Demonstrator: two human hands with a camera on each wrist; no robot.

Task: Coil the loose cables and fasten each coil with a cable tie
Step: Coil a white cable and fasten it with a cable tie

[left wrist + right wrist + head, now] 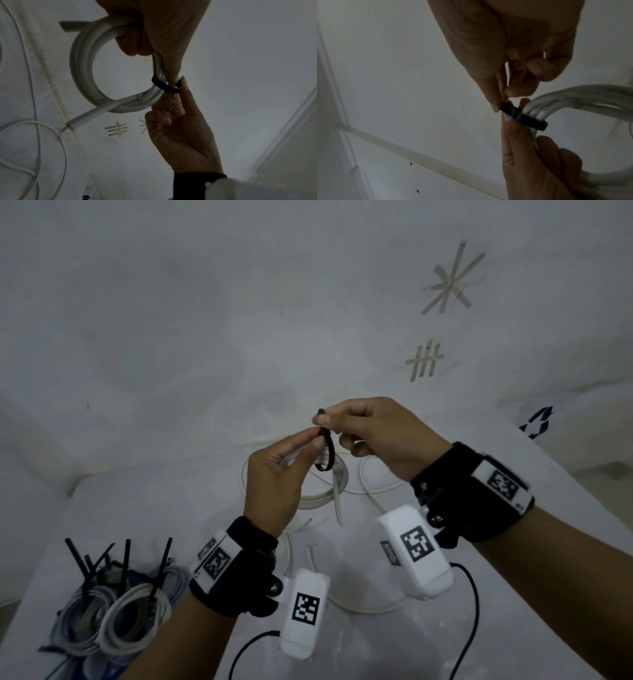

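Above the bench (102, 501), left hand (274, 484) grips the springy white coil (82, 67) while right hand (376, 433) fingers (494, 102) pinch the slick, stiff black cable tie (527, 120) looped around it — best held near the tail.

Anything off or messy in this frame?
Nothing damaged. Left hand holds the white cable coil, right hand pinches the black cable tie looped round it. One cut cable end pokes out of the coil, untucked.

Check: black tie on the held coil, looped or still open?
Looped: the black tie wraps the white coil; right hand pinches its end.
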